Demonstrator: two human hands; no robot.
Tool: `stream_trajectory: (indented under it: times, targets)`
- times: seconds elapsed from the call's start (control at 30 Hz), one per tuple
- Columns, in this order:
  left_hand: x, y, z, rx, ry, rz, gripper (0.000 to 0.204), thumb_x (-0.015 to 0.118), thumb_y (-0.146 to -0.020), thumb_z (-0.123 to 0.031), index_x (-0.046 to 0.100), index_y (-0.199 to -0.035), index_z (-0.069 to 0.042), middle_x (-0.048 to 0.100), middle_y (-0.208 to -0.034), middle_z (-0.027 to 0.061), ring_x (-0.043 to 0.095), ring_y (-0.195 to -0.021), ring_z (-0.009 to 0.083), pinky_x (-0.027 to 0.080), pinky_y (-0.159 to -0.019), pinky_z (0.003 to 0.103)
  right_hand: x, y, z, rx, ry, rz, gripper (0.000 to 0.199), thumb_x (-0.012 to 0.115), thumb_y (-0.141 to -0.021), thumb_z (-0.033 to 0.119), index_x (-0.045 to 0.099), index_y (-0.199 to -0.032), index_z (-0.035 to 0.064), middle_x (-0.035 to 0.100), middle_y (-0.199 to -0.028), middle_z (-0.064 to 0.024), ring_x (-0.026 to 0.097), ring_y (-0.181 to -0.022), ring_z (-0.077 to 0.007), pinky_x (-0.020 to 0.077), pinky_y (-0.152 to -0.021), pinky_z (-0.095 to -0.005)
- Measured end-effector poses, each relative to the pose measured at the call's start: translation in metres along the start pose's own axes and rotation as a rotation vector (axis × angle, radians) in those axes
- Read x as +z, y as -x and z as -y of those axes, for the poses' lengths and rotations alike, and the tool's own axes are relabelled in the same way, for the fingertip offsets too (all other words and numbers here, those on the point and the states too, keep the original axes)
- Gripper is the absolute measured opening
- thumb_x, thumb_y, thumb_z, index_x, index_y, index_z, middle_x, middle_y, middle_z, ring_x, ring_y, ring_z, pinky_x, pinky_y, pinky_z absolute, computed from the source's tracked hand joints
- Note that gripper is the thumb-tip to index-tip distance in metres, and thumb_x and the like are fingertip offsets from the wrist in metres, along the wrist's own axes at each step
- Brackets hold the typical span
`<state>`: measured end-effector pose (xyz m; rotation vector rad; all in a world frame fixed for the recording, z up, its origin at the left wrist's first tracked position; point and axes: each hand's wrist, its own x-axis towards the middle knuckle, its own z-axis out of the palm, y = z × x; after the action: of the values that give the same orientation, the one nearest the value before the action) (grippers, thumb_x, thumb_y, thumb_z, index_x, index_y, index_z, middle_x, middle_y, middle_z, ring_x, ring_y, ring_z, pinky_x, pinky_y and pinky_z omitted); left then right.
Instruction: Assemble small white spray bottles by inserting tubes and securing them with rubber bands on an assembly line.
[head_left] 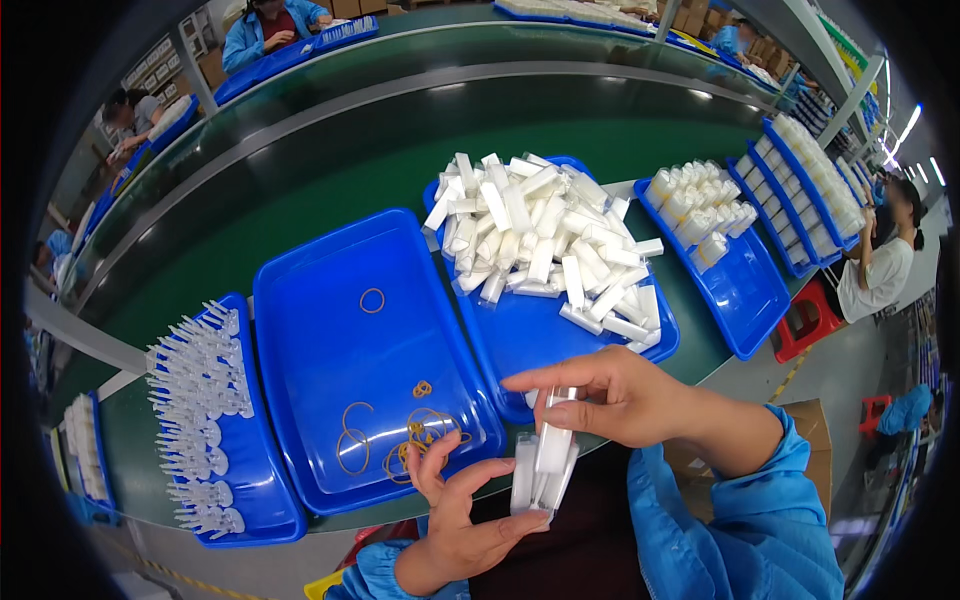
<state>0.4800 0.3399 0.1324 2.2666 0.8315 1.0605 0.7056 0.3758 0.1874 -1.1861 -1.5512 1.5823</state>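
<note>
In front of my body, my left hand (pixel 465 515) supports a small bunch of white blocks in clear plastic sleeves (pixel 522 475), thumb below and fingers spread on the near side. From the right, my right hand (pixel 630 405) pinches one upright white block (pixel 555 448) between thumb and fingers, against that bunch; its index finger points left. Just beyond my hands, a large heap of similar sleeved white blocks (pixel 540 225) fills the far part of a blue tray (pixel 500 345). Left of it, rubber bands (pixel 425 430) lie in another blue tray (pixel 340 255), mostly at its near end.
At far left, a blue tray (pixel 265 490) carries rows of clear, thin-tipped plastic parts (pixel 200 400). To the right stand a blue tray of bundled white pieces (pixel 695 205) and stacked full trays (pixel 790 190). Co-workers sit around the green conveyor (pixel 330 160); a red stool (pixel 805 320) stands at right.
</note>
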Motion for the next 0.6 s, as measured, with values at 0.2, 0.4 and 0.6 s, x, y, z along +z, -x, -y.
stream_trajectory:
  times: [0.2,0.4,0.6]
  targets:
    - [0.0007,0.0018,-0.0037,0.03,-0.049,-0.016,0.017,0.076,-0.064,-0.033,0.071,-0.08,-0.036,0.055,-0.111,0.0009,0.032,-0.118,0.0337,0.005,-0.1,0.056,0.003,0.0015,-0.0003,-0.077,0.229,-0.025,0.036,0.06,-0.084,0.014,0.056,-0.12,0.0076,0.064,-0.083,-0.013,0.062,-0.073,-0.0172,0.0476,-0.066,-0.0292]
    - [0.0019,0.0057,-0.0015,0.064,-0.06,-0.022,0.017,0.076,-0.063,-0.033,0.071,-0.079,-0.034,0.055,-0.112,0.0022,0.032,-0.118,0.0335,0.004,-0.101,0.054,0.005,0.0035,0.0026,-0.042,0.128,0.038,0.036,0.06,-0.083,0.012,0.056,-0.119,0.0069,0.065,-0.087,-0.0165,0.064,-0.078,-0.0232,0.0475,-0.068,-0.0294]
    - [-0.0004,0.005,0.0003,0.062,-0.05,-0.038,0.017,0.077,-0.062,-0.034,0.071,-0.078,-0.032,0.052,-0.114,0.0037,0.03,-0.12,0.0348,0.004,-0.101,0.056,0.0086,0.0033,0.0003,-0.134,0.294,-0.033,0.035,0.06,-0.083,0.012,0.057,-0.118,0.0054,0.065,-0.086,-0.0152,0.063,-0.077,-0.0224,0.0473,-0.069,-0.0294]
